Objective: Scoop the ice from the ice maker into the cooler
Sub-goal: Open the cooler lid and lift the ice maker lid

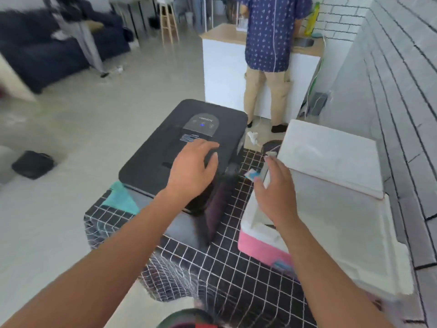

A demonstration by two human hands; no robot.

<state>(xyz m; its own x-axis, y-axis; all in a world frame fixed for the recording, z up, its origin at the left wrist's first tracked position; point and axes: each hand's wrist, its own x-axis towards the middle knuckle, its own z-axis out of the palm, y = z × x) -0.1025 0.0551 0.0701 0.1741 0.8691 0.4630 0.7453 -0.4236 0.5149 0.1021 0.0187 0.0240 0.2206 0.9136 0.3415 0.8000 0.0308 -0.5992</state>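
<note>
On the black grid-pattern tablecloth [236, 268] I see the ice maker [186, 138], lid down. My left hand [191, 169] rests on its near top edge — fingers spread, gripping nothing. Right of the ice maker stands the pink cooler [264, 247], white lid [331, 157] raised; my right hand [276, 192] hovers over its rim — open, empty.

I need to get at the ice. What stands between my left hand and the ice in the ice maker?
The ice maker's closed black lid. The left hand rests on top of it, and no ice shows.
</note>
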